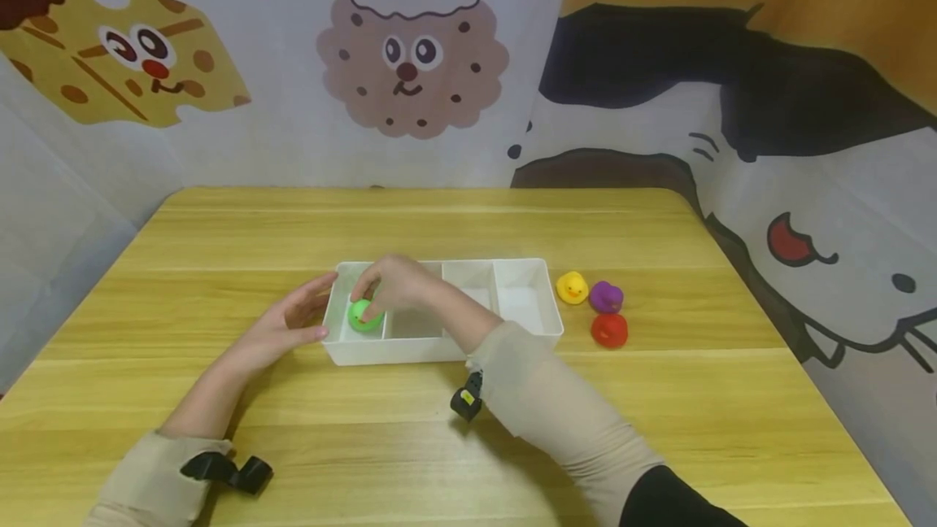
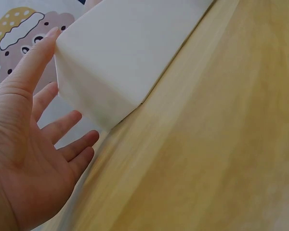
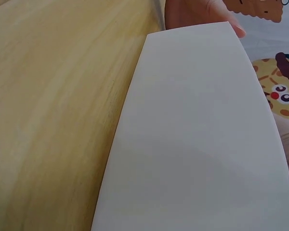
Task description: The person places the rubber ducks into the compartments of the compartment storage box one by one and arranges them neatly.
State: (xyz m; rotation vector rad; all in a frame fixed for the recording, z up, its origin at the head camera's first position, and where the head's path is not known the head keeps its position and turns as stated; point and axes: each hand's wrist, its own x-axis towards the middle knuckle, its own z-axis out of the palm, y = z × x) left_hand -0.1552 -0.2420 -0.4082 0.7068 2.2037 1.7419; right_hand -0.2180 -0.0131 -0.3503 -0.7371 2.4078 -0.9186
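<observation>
A white divided box [image 1: 424, 350] lies lengthwise on the wooden table. In its far-left compartment sits a green rubber duck [image 1: 359, 316]. My right hand [image 1: 401, 283] reaches into that compartment from above, thumb and fingers pinching the duck. My left hand [image 1: 281, 325] is at the box's left end, thumb near the front corner and fingers toward the back corner. The left wrist view shows this left hand [image 2: 33, 139] with fingers spread and the thumb tip at the rim. In the right wrist view the box's front wall hides most of the right hand.
To the right of the box stand a yellow duck [image 1: 572, 288], a purple duck [image 1: 606, 297] and a red duck [image 1: 610, 331], close together on the table [image 1: 410, 446]. A cartoon-printed curtain [image 1: 278, 153] hangs behind the table's far edge.
</observation>
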